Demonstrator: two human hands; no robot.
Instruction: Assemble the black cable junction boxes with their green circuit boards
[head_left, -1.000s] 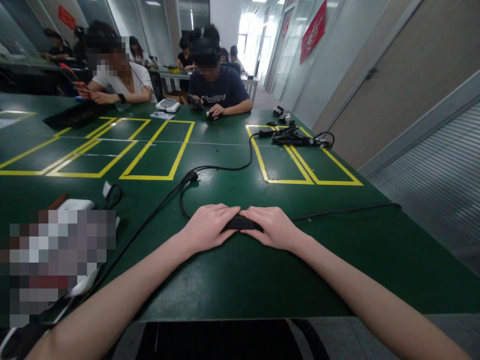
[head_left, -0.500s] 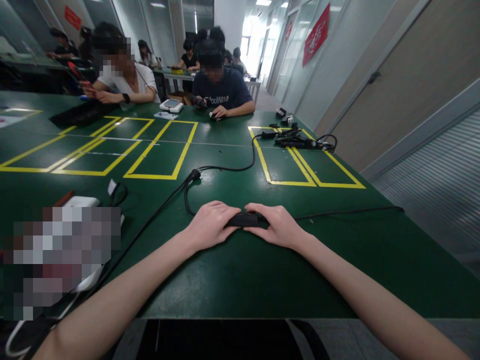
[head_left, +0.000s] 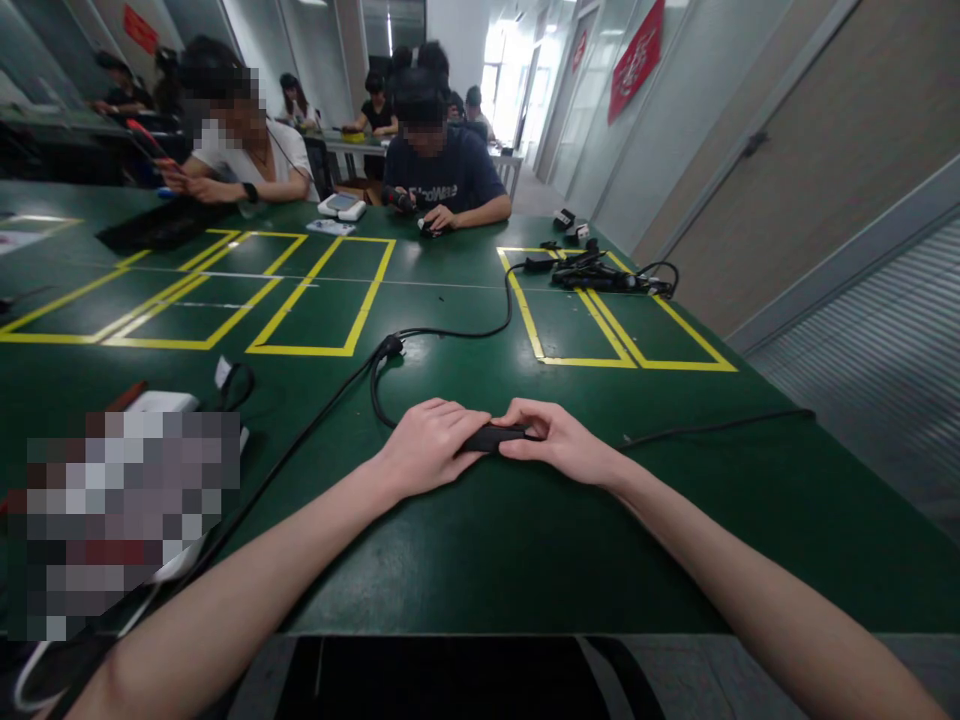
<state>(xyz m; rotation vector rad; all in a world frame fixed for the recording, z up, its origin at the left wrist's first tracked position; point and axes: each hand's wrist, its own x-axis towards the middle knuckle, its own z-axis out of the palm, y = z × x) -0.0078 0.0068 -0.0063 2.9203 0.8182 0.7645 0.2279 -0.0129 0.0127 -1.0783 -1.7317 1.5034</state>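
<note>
A long black block with a cable at each end, which looks like a power adapter (head_left: pixel 491 438), lies low over the green table (head_left: pixel 510 560) in front of me. My left hand (head_left: pixel 427 450) is wrapped over its left part, thumb on the near side. At the right end, the thumb and fingers of my right hand (head_left: pixel 559 440) pinch it. A black cable (head_left: pixel 375 395) runs from behind my left hand up to a bundled joint (head_left: pixel 390 347). Another black cable (head_left: pixel 712 430) trails right from behind my right hand to the table's edge.
Left of my forearm lies a blurred-out item (head_left: pixel 135 490) beside a white device. Yellow tape outlines (head_left: pixel 300 351) mark the table. A tangle of black cables (head_left: pixel 600 272) sits at the far right. Two people sit across the table, one handling a small object (head_left: pixel 426 228).
My right hand's thumb and fingers have closed in on the block's right end, and the hands are nearer each other. The block has shifted slightly to the right.
</note>
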